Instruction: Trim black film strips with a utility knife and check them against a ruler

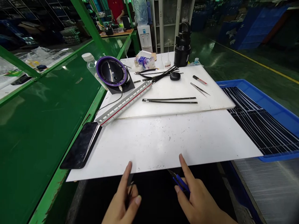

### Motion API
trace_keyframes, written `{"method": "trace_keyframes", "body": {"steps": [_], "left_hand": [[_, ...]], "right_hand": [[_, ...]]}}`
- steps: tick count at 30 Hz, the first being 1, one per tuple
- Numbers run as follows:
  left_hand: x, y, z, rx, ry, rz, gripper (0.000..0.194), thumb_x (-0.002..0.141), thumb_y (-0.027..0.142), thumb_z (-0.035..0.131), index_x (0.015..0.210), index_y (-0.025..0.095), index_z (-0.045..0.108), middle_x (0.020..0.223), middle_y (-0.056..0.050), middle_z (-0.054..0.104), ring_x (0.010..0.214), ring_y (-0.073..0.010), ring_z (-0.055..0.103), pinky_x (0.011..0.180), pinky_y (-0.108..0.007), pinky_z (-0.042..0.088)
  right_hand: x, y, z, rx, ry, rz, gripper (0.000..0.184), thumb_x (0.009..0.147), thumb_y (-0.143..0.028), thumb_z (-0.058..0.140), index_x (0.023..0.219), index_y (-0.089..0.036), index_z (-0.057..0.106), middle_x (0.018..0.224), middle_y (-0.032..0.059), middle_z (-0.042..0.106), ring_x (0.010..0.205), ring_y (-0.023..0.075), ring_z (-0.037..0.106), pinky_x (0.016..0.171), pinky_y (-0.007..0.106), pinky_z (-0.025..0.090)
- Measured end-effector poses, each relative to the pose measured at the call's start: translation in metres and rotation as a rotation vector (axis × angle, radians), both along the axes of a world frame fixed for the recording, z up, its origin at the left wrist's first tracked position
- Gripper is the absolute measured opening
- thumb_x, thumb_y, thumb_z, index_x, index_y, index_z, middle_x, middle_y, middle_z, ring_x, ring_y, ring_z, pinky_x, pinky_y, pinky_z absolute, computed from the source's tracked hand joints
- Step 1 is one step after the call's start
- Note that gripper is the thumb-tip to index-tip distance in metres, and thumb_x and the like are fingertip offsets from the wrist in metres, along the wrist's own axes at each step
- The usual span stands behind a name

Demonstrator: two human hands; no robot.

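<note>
My left hand [122, 199] is just below the front edge of the white sheet, its index finger stretched forward. Its other fingers curl round something small, thin and dark that I cannot make out. In my right hand [198, 196] are blue-handled thread snips [181, 183], their pointed blade toward the sheet's edge. The right index finger is also extended, its tip over the white sheet [163, 140]. Beyond both hands, two thin black strips [170, 100] lie side by side on a thick white board [168, 110].
A phone [80, 144] and a grey ruler-like bar [125, 104] lie left, near a purple-rimmed fan [112, 71]. Pliers [144, 73], more strips [163, 75], a black case [175, 76], tweezers [199, 88] and a black bottle [182, 51] lie farther back. A blue tray [277, 107] holds several strips.
</note>
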State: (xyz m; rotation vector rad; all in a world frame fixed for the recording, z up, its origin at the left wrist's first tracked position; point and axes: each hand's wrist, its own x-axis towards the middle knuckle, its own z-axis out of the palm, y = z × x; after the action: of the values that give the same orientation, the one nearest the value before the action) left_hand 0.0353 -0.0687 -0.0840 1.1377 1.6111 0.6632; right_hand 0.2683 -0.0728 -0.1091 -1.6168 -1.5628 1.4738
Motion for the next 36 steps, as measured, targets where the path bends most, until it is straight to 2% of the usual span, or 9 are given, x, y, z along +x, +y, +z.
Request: {"method": "trace_keyframes", "body": {"steps": [4, 8, 13, 20, 26, 28, 30, 33, 36], "left_hand": [[0.018, 0.002, -0.007, 0.1, 0.179, -0.199, 0.083, 0.091, 0.037, 0.057, 0.158, 0.027, 0.008, 0.067, 0.004, 0.05, 0.059, -0.017, 0.046, 0.061, -0.028, 0.037], [0.032, 0.009, -0.009, 0.08, 0.199, -0.393, 0.084, 0.091, 0.029, 0.054, 0.158, 0.021, 0.003, 0.066, 0.004, 0.053, 0.06, -0.0178, 0.05, 0.061, -0.028, 0.038], [0.051, 0.01, -0.02, 0.166, 0.196, -0.464, 0.086, 0.09, 0.025, 0.055, 0.158, 0.019, 0.002, 0.065, 0.003, 0.056, 0.058, -0.0179, 0.052, 0.057, -0.03, 0.033], [0.056, 0.017, -0.032, 0.113, 0.178, -0.679, 0.099, 0.084, 0.017, 0.052, 0.154, 0.025, -0.016, 0.07, 0.004, 0.056, 0.06, -0.0185, 0.054, 0.055, -0.029, 0.032], [0.055, 0.014, -0.034, 0.02, 0.232, -0.844, 0.1, 0.076, 0.021, 0.063, 0.157, 0.031, 0.006, 0.082, -0.001, 0.062, 0.071, -0.0214, 0.054, 0.07, -0.035, 0.04], [0.056, 0.011, -0.034, -0.049, 0.15, -0.845, 0.099, 0.075, 0.02, 0.065, 0.157, 0.032, 0.01, 0.078, 0.0, 0.058, 0.068, -0.0194, 0.051, 0.067, -0.033, 0.039], [0.056, 0.008, -0.034, -0.122, -0.048, -0.753, 0.098, 0.074, 0.017, 0.062, 0.157, 0.032, 0.013, 0.073, 0.003, 0.051, 0.065, -0.0159, 0.045, 0.062, -0.028, 0.036], [0.051, 0.009, -0.035, -0.246, -0.536, -0.61, 0.093, 0.075, 0.018, 0.063, 0.156, 0.03, 0.018, 0.07, 0.004, 0.041, 0.059, -0.0113, 0.033, 0.055, -0.023, 0.029], [0.045, 0.014, -0.04, -0.394, -1.005, -0.565, 0.09, 0.075, 0.024, 0.068, 0.155, 0.028, 0.025, 0.066, 0.004, 0.041, 0.051, -0.0076, 0.027, 0.045, -0.018, 0.021]], "right_hand": [[-0.003, -0.003, -0.01, 0.011, -0.026, -0.023, 0.08, 0.096, -0.025, 0.043, 0.16, -0.021, -0.004, 0.076, 0.0028, 0.062, 0.077, 0.0253, 0.066, 0.074, 0.04, 0.053], [-0.006, -0.001, -0.013, 0.067, -0.041, 0.011, 0.081, 0.092, -0.019, 0.047, 0.161, -0.02, 0.005, 0.083, 0.0039, 0.063, 0.084, 0.0244, 0.064, 0.085, 0.043, 0.05], [-0.003, 0.002, -0.015, 0.066, 0.038, 0.009, 0.082, 0.088, -0.015, 0.05, 0.16, -0.024, 0.012, 0.083, 0.0013, 0.06, 0.078, 0.02, 0.059, 0.079, 0.038, 0.05], [0.012, -0.001, -0.022, -0.114, 0.52, -0.045, 0.075, 0.094, -0.021, 0.05, 0.159, -0.034, 0.015, 0.071, -0.0064, 0.051, 0.05, 0.0089, 0.043, 0.053, 0.024, 0.045], [0.03, -0.005, -0.028, -0.069, 0.567, -0.112, 0.07, 0.096, -0.025, 0.053, 0.158, -0.034, 0.022, 0.07, -0.0067, 0.05, 0.048, 0.0074, 0.04, 0.046, 0.02, 0.039], [0.037, -0.007, -0.028, -0.032, 0.534, -0.132, 0.063, 0.097, -0.029, 0.052, 0.156, -0.029, 0.029, 0.069, -0.0065, 0.049, 0.047, 0.0076, 0.041, 0.047, 0.021, 0.04], [0.041, -0.009, -0.029, 0.014, 0.456, -0.142, 0.056, 0.098, -0.032, 0.05, 0.152, -0.023, 0.039, 0.064, -0.0066, 0.047, 0.046, 0.0087, 0.042, 0.051, 0.025, 0.044], [0.042, -0.013, -0.031, 0.155, 0.252, -0.118, 0.05, 0.094, -0.029, 0.05, 0.144, -0.022, 0.052, 0.065, -0.0034, 0.051, 0.055, 0.0129, 0.051, 0.065, 0.032, 0.049], [0.037, -0.015, -0.037, 0.354, 0.1, 0.002, 0.057, 0.086, -0.019, 0.052, 0.142, -0.027, 0.055, 0.073, -0.0001, 0.06, 0.066, 0.0157, 0.056, 0.069, 0.032, 0.047]]}}
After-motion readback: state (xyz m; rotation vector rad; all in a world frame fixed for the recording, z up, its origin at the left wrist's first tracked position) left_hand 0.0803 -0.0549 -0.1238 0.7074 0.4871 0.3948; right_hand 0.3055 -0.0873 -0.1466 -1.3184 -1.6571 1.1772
